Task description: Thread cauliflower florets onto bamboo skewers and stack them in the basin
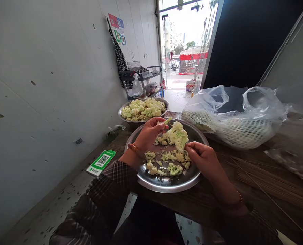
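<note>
My left hand (152, 132) is closed on a small cauliflower floret (168, 120), its pale green stalk poking out past the fingertips. A larger cauliflower cluster (178, 135) hangs over the basin, and my right hand (202, 157) pinches at its lower right edge. What looks like a thin stick tip shows near the left fingers; whether it runs through the cluster I cannot tell. Below both hands is a wide steel basin (166, 188) with loose florets (175, 169) and crumbs scattered over its bottom.
Behind stands a second metal bowl (120, 115) heaped with cauliflower. Plastic bags (253, 126) with net-wrapped produce sit to the right, above a bundle of thin wooden skewers (274, 187). A green QR-code card (101, 162) lies at left; a cart (141, 80) stands by the doorway.
</note>
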The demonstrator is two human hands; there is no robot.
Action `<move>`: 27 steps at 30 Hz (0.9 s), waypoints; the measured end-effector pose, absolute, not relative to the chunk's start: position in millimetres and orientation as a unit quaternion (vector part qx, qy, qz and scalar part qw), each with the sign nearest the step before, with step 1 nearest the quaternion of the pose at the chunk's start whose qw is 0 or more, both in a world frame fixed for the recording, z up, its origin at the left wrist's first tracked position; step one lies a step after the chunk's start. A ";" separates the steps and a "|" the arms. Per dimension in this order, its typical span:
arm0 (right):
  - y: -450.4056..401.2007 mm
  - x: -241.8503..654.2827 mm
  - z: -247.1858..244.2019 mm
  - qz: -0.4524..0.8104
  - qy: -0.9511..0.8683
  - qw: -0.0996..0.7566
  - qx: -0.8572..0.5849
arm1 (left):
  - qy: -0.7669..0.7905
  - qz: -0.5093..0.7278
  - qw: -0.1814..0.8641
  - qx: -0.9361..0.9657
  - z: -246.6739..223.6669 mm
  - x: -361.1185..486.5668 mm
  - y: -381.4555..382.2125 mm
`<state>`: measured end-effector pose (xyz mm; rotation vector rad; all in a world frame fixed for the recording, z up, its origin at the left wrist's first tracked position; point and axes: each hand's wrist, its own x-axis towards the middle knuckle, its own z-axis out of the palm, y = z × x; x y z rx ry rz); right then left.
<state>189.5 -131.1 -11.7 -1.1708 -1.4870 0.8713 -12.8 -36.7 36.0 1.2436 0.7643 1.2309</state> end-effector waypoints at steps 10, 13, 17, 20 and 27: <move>-131.9 190.9 -14.0 0.364 -0.625 0.497 -0.479 | 0.331 0.561 0.550 0.522 32.6 -14.6 -30.5; -131.8 191.1 -14.6 0.369 -0.623 0.499 -0.476 | 0.332 0.557 0.546 0.531 32.0 -15.3 -30.1; -132.1 190.3 -14.5 0.367 -0.622 0.501 -0.477 | 0.332 0.552 0.534 0.547 30.3 -17.1 -28.8; -132.2 190.0 -14.0 0.364 -0.623 0.500 -0.479 | 0.340 0.542 0.522 0.564 29.4 -19.2 -27.9; -131.4 192.0 -15.4 0.339 -0.633 0.506 -0.479 | 0.326 0.535 0.540 0.562 32.2 -21.1 -30.1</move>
